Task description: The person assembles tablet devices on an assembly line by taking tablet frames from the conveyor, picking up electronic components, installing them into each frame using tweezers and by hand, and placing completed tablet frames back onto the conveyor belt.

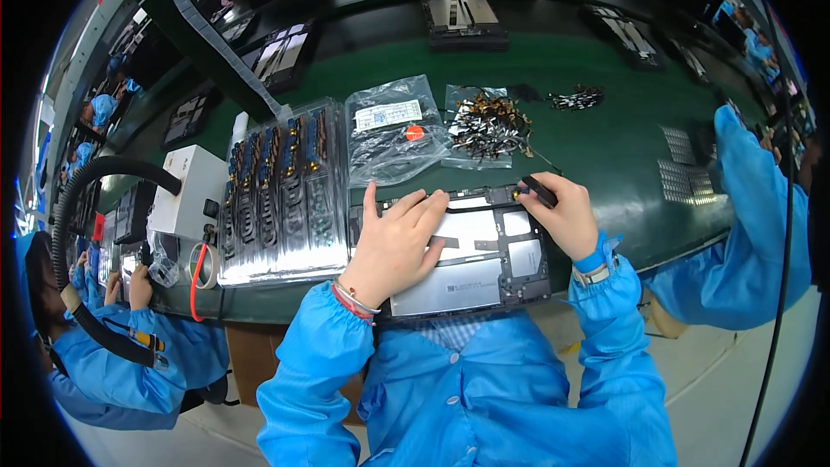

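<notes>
An open tablet chassis [458,287] lies at the bench's near edge, its silver battery plates and black frame showing. My left hand [393,246] rests flat on its left part, fingers spread. At the chassis's upper right corner, my right hand [566,218] pinches a short black tool [540,192], whose exact kind I cannot make out. A small gold-coloured part [520,194] shows by the tool's end; whether the two touch is unclear. A thin dark strip runs along the chassis's top edge between my hands.
Left of the chassis lies a clear tray [281,246] of small cable parts, beside a white box [192,190] with a black hose. Beyond are plastic bags [393,143], a pile of small flex parts [491,125] and more tablet chassis [462,17]. Co-workers' blue sleeves [735,233] flank me.
</notes>
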`<action>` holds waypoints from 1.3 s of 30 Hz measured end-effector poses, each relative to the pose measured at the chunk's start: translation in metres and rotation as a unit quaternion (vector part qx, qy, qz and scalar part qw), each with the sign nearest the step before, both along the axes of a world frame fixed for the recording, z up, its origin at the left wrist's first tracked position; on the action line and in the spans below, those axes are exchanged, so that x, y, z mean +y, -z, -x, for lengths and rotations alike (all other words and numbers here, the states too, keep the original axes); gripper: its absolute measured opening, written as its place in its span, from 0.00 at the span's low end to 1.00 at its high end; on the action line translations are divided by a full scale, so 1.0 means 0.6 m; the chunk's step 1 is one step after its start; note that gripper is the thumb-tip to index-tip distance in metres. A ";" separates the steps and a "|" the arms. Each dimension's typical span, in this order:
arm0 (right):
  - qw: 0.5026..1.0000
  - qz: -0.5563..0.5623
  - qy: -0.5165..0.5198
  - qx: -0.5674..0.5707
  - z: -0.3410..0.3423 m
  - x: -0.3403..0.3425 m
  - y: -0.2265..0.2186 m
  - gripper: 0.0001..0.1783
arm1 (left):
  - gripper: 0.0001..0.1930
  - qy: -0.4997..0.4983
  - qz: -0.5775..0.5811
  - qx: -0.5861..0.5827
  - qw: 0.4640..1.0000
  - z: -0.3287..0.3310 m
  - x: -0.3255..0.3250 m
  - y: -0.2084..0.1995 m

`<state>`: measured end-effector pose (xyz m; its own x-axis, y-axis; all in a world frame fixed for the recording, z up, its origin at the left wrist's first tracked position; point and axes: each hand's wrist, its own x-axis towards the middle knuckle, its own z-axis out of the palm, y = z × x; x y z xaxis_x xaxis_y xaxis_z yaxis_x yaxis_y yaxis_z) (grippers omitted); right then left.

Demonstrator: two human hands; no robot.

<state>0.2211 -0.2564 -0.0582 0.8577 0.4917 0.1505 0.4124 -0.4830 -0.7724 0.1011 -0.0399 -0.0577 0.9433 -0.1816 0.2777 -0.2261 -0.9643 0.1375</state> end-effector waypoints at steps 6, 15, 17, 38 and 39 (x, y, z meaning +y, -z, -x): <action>0.997 -0.052 0.021 -0.054 0.010 0.004 0.014 0.10 | 0.24 0.024 -0.025 0.015 0.999 0.002 0.007 -0.004; 0.992 -0.014 0.032 -0.124 0.023 -0.004 0.000 0.17 | 0.24 0.024 -0.077 0.003 0.997 -0.008 -0.021 -0.009; 0.987 -0.020 0.045 -0.155 0.026 -0.003 -0.010 0.19 | 0.25 0.003 -0.070 -0.001 0.998 -0.006 -0.043 -0.004; 0.851 0.198 -0.280 -0.398 0.019 0.101 -0.004 0.21 | 0.21 -0.052 0.932 0.233 0.271 0.214 -0.115 0.102; 0.852 0.196 -0.287 -0.391 0.028 0.096 -0.006 0.23 | 0.22 -0.012 0.928 0.238 0.288 0.217 -0.118 0.117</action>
<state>0.2043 -0.1985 -0.0547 0.1716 0.9404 0.2937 0.9823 -0.1861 0.0221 -0.0292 -0.1110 -0.1279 0.9496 -0.1280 -0.2861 0.2469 0.8677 0.4315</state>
